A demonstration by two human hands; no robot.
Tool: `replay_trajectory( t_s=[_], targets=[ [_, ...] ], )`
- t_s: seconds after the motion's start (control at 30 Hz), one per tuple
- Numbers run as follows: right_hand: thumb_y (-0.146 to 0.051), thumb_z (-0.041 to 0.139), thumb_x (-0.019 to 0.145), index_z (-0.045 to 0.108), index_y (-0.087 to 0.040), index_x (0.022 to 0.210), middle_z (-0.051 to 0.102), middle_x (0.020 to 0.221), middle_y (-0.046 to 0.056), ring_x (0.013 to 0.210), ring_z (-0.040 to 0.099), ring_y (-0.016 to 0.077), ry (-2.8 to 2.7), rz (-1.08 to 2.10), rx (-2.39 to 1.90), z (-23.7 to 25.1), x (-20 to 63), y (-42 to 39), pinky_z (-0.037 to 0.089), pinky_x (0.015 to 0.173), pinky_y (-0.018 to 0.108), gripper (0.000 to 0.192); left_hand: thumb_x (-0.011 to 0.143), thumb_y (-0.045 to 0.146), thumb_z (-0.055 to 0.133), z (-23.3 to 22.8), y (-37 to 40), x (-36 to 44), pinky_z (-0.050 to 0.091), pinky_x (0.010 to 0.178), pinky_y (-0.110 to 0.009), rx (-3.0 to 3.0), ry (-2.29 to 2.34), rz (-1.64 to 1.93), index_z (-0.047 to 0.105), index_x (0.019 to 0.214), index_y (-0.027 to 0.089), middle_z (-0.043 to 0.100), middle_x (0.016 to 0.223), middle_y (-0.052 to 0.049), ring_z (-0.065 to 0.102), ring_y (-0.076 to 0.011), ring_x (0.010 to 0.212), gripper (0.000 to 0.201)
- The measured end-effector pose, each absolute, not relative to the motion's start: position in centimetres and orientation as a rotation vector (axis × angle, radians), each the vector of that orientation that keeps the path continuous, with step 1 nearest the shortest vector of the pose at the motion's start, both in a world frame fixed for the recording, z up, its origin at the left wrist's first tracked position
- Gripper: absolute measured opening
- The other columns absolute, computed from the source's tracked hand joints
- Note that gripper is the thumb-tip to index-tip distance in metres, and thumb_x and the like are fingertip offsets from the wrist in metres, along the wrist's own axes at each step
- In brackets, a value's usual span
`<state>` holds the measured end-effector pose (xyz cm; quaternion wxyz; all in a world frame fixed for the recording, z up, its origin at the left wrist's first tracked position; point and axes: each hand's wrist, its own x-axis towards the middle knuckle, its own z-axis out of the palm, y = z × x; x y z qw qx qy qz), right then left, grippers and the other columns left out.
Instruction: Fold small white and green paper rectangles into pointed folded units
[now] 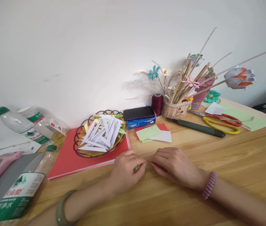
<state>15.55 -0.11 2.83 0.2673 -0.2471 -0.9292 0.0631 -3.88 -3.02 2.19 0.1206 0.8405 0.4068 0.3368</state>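
Between my two hands is a small strip of light green paper (148, 164), mostly hidden by the fingers. My left hand (128, 166), with a ring on one finger, pinches its left end. The right end is pinched by my right hand (173, 164), whose wrist wears a purple coil band. Just beyond the hands lie loose green paper pieces (148, 132) and a white piece (163, 137) on red paper (164, 126). A basket (77, 145) full of folded white, green and yellow paper strips (104, 133) stands on a red paper stack (63, 158).
A phone (139, 113) rests on a blue tissue pack (141, 122) beside a thread spool (157, 105). Scissors (220, 125) and a dark green-handled tool (200, 128) lie right. A flower holder (176, 109) stands behind. Bottles (17, 191) and a pink glue gun (4, 168) are left.
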Motion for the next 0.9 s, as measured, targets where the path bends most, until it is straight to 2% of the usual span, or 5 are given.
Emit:
replay_trajectory(
  t_s=[0.1, 0.33, 0.53, 0.7, 0.9],
  targets=[
    [-0.016, 0.043, 0.087, 0.064, -0.017, 0.081, 0.063, 0.066, 0.003, 0.059, 0.056, 0.0126, -2.471, 0.299, -0.72, 3.1, 15.9, 0.2, 0.039, 0.055, 0.024, 0.022, 0.083, 0.015, 0.048, 2.4, -3.1, -4.0, 0.036, 0.053, -0.022, 2.285, 1.229, 0.975, 0.067, 0.066, 0.017, 0.057, 0.055, -0.001, 0.047, -0.0122, 0.056, 0.026],
    [-0.021, 0.044, 0.083, 0.06, -0.018, 0.069, 0.063, 0.061, 0.001, 0.054, 0.055, 0.0122, -2.275, 0.488, -0.971, 4.1, 18.9, 2.2, 0.043, 0.05, 0.023, 0.022, 0.075, 0.016, 0.051, 2.2, -2.9, -4.7, 0.035, 0.051, -0.02, 1.906, 1.348, 1.0, 0.069, 0.066, 0.014, 0.057, 0.059, -0.001, 0.048, -0.0106, 0.055, 0.02],
    [-0.028, 0.047, 0.085, 0.063, -0.018, 0.089, 0.069, 0.08, 0.003, 0.064, 0.06, 0.0129, -2.278, 0.635, -0.963, 4.4, 18.0, 1.7, 0.047, 0.058, 0.023, 0.019, 0.073, 0.015, 0.05, 2.4, -3.1, -4.3, 0.038, 0.053, -0.02, 1.876, 1.321, 0.987, 0.068, 0.066, 0.014, 0.061, 0.061, -0.001, 0.051, -0.0112, 0.057, 0.019],
    [-0.018, 0.047, 0.082, 0.066, -0.017, 0.081, 0.067, 0.069, 0.001, 0.054, 0.055, 0.0101, -2.362, 0.714, -0.839, 3.3, 15.7, 0.0, 0.042, 0.051, 0.021, 0.018, 0.074, 0.014, 0.053, 2.5, -3.4, -3.4, 0.04, 0.058, -0.022, 2.029, 1.308, 0.96, 0.07, 0.072, 0.017, 0.065, 0.066, -0.001, 0.054, -0.0132, 0.061, 0.018],
    [-0.018, 0.047, 0.081, 0.064, -0.017, 0.078, 0.066, 0.07, 0.003, 0.059, 0.056, 0.0118, -2.352, 0.738, -0.827, 3.2, 16.0, 0.0, 0.042, 0.055, 0.023, 0.017, 0.071, 0.012, 0.053, 2.3, -3.4, -3.2, 0.038, 0.055, -0.023, 1.993, 1.397, 0.91, 0.071, 0.067, 0.017, 0.064, 0.061, -0.001, 0.052, -0.0134, 0.058, 0.019]
  ],
)
